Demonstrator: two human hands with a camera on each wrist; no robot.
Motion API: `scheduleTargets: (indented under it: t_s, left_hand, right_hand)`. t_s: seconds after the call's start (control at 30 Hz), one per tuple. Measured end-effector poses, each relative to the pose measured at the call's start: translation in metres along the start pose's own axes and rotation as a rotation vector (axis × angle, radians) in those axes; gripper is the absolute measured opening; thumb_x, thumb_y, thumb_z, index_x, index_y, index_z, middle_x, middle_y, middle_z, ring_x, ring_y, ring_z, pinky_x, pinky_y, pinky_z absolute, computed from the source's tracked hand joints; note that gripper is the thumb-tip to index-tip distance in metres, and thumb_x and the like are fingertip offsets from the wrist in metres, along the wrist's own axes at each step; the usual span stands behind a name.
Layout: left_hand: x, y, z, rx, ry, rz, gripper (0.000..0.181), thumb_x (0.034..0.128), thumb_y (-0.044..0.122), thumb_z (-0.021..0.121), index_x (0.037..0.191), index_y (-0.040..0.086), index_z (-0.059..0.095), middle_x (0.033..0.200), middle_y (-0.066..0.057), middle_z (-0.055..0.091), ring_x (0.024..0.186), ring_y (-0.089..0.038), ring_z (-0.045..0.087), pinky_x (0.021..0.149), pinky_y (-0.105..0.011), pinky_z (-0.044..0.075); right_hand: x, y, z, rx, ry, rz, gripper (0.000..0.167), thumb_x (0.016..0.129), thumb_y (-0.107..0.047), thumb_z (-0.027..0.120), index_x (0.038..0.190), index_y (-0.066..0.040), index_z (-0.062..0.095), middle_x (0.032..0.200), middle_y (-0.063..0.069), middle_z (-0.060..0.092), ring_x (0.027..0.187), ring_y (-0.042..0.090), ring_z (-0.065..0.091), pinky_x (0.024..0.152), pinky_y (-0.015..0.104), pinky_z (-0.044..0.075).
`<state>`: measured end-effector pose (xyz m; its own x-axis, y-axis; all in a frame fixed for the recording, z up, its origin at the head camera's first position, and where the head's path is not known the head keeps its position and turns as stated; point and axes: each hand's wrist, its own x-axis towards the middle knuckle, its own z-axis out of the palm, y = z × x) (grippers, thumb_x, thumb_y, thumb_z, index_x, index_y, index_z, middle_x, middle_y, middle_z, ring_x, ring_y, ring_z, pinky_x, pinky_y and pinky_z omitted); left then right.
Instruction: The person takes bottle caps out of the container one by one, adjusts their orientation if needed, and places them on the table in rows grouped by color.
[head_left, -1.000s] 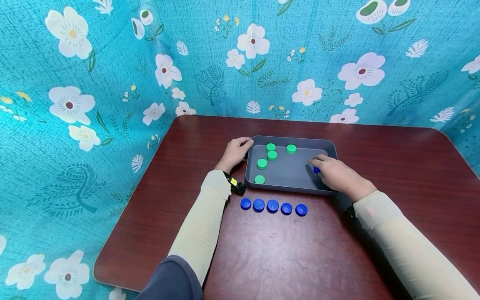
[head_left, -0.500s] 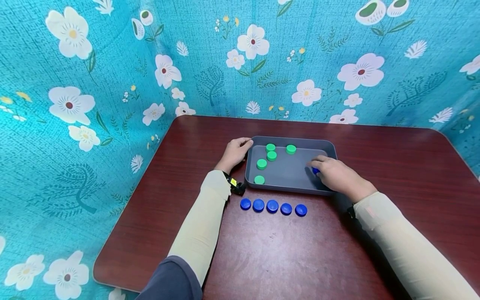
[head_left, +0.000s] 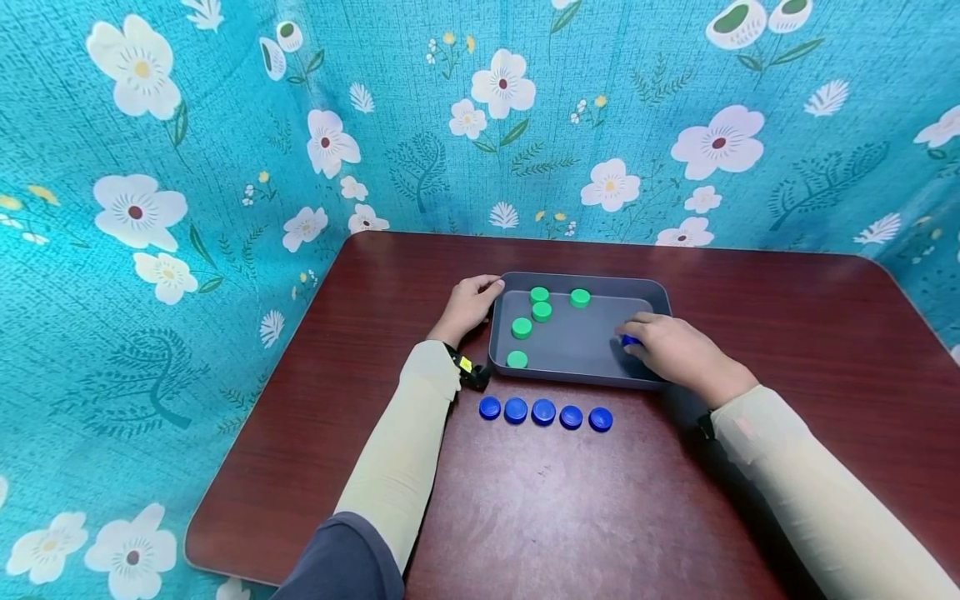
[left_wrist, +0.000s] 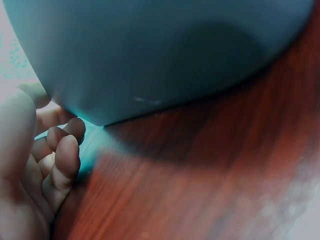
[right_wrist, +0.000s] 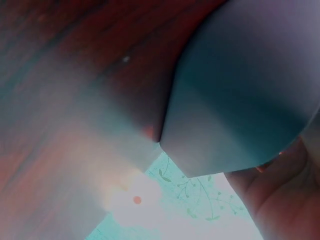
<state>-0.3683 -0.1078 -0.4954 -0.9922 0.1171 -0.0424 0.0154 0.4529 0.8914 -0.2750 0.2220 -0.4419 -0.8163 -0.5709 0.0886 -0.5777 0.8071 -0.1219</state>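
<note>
Cap [head_left: 629,340] (blue) is pinched in the fingers of our right hand [head_left: 677,352], left of its palm and within the right part of the tray [head_left: 577,340]; we can't tell whether it touches the tray floor. Tray's long axis runs left-right, with the green caps [head_left: 542,312] all left of our pinch and the blue row [head_left: 543,412] on the table [head_left: 525,508], just outside the near wall. Our left hand [head_left: 465,308] is farther off, gripping the tray's left end near the far corner.
</note>
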Motion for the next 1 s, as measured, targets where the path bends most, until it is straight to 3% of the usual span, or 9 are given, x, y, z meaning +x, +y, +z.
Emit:
scheduleTargets:
  t_s: [0.1, 0.37, 0.67, 1.0]
  left_hand:
    - [0.000, 0.000, 0.000, -0.004, 0.001, 0.003, 0.042, 0.0988, 0.047, 0.054, 0.132, 0.023, 0.063, 0.092, -0.001, 0.066, 0.059, -0.023, 0.057, 0.060, -0.033, 0.052]
    - [0.002, 0.001, 0.001, -0.007, 0.003, 0.000, 0.042, 0.0987, 0.048, 0.053, 0.131, 0.024, 0.063, 0.087, -0.004, 0.066, 0.059, -0.022, 0.057, 0.060, -0.033, 0.052]
    - [0.001, -0.001, 0.002, -0.002, 0.002, -0.001, 0.042, 0.0986, 0.047, 0.054, 0.132, 0.023, 0.063, 0.097, 0.001, 0.066, 0.063, -0.022, 0.060, 0.062, -0.033, 0.053]
    - [0.001, -0.001, 0.000, -0.006, 0.001, -0.006, 0.042, 0.0986, 0.048, 0.053, 0.132, 0.024, 0.062, 0.088, -0.003, 0.066, 0.062, -0.022, 0.058, 0.061, -0.033, 0.052]
  right_hand:
    - [-0.001, -0.001, -0.001, 0.003, 0.021, -0.007, 0.027, 0.087, -0.008, 0.074, 0.113, -0.002, 0.071, 0.107, 0.015, 0.066, 0.096, 0.031, 0.065, 0.084, 0.048, 0.052]
    - [-0.006, -0.001, 0.000, 0.016, 0.092, -0.066, 0.022, 0.085, -0.008, 0.076, 0.107, -0.004, 0.074, 0.103, 0.011, 0.065, 0.092, 0.027, 0.066, 0.081, 0.046, 0.054]
    - [-0.013, -0.007, -0.003, 0.011, 0.081, -0.054, 0.022, 0.086, -0.008, 0.075, 0.108, -0.004, 0.074, 0.104, 0.012, 0.066, 0.093, 0.029, 0.066, 0.081, 0.048, 0.054]
    - [-0.020, -0.015, -0.007, -0.006, 0.115, -0.062, 0.025, 0.083, -0.009, 0.078, 0.108, -0.003, 0.074, 0.103, 0.012, 0.066, 0.091, 0.027, 0.066, 0.079, 0.046, 0.055]
